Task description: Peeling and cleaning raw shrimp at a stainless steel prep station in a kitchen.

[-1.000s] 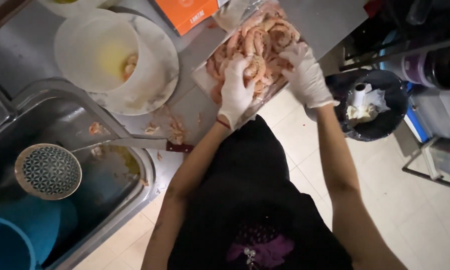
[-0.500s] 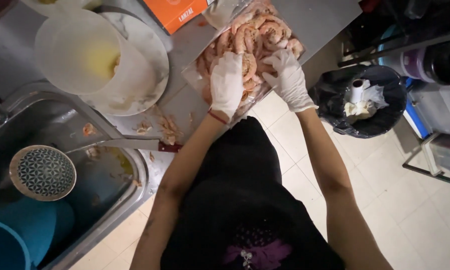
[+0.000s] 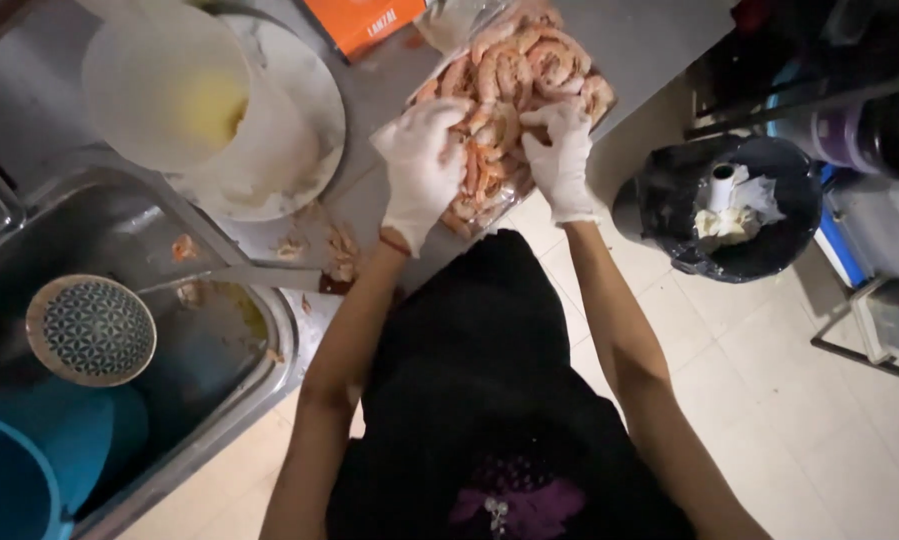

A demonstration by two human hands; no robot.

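- The left hand, in a white glove, lies with its fingers curled loosely down onto the near-left edge of a heap of pink shrimp; whether it pinches one cannot be told.
- The right hand, gloved the same, sits just beside the left one, fingers bent and resting on the shrimp at the near-right edge of the heap.
- The shrimp lie piled on a clear plastic sheet on the grey surface, directly under and beyond both hands.
- Beyond the left hand stands an orange box.
- Off to the left of the left hand is a white plate carrying a white tub with something yellow inside.
- Between that plate and the left hand, small shrimp scraps are scattered on the surface.
- Further left and nearer the person is a steel sink with a round perforated skimmer lying over it and a blue basin in it.
- To the right of the right hand, on the tiled floor, stands a bin lined with a black bag, pale waste inside.
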